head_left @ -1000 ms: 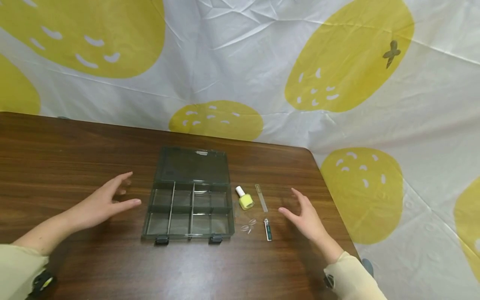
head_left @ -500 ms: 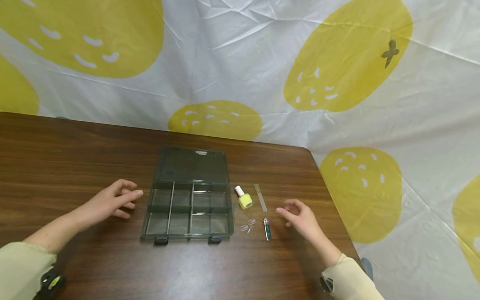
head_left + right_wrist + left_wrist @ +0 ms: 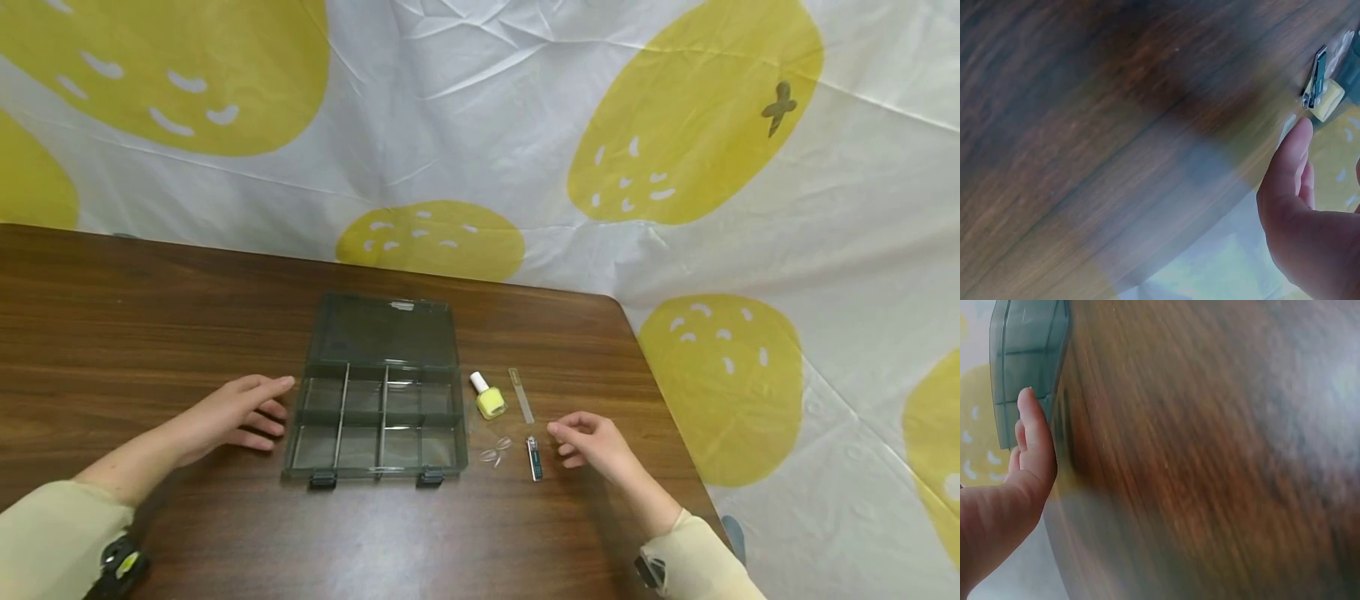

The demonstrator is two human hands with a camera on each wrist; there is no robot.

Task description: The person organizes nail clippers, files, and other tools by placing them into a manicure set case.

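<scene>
A dark translucent compartment box (image 3: 378, 462) lies on the table with its lid (image 3: 382, 333) laid back behind it. Close to the box's left side, my left hand (image 3: 228, 417) has relaxed fingers and holds nothing. My right hand (image 3: 596, 443) is at the right, its fingers loosely curled and holding nothing. Just left of its fingertips lies a nail clipper (image 3: 535, 460), with a nail file (image 3: 521, 396) a little farther back. Between file and box is a yellow nail polish bottle (image 3: 491, 403) with a white cap. Several clear nail tips (image 3: 491, 456) lie in front of the bottle.
The brown wooden table (image 3: 360, 542) ends at a rounded far right corner. A white curtain (image 3: 480, 125) with yellow fruit shapes hangs behind it and along the right side. Two black latches (image 3: 431, 477) stick out from the box's front edge.
My left hand has moved right and slightly nearer, to the box's side. My right hand has moved left and nearer, toward the nail clipper, its fingers curling more. The objects have stayed put.
</scene>
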